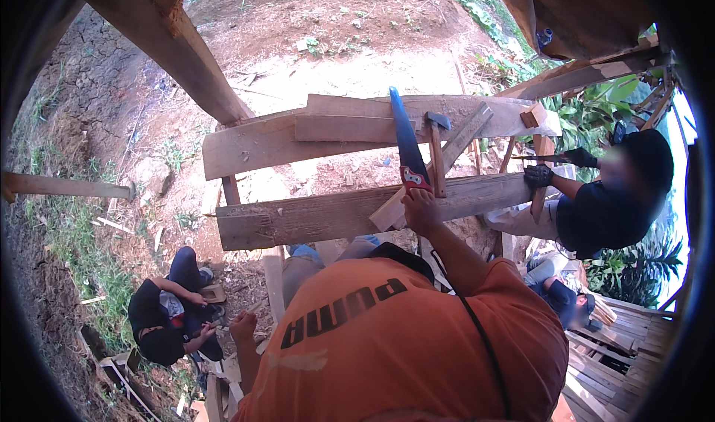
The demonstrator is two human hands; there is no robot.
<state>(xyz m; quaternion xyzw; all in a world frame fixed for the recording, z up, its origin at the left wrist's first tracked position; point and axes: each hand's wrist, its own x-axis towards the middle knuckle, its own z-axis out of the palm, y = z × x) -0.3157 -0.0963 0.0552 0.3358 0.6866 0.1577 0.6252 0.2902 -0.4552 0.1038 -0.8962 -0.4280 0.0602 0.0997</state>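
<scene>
Your right hand (421,212) is wrapped around the red handle of a handsaw (405,133) with a long, dark blue tapering blade, over the middle of a long, thick, weathered wooden plank (298,219) on the near side. The blade points away from you, crossing the gap between the planks, and its tip reaches over a second long, pale brown wooden plank (244,149) on the far side. Your left hand (243,325) hangs low at your left, well apart from the planks, its fingers curled; you cannot tell from this view whether they pinch anything. Just right of the saw lies a hammer (437,157) with a dark metal head and straight wooden handle, the head at the far end. Beside it a pale wooden strip (469,132) slants from the far plank toward the near one. At the right, a co-worker in dark clothing (607,206) rests a black-gloved hand (538,175) at the near plank's right end.
</scene>
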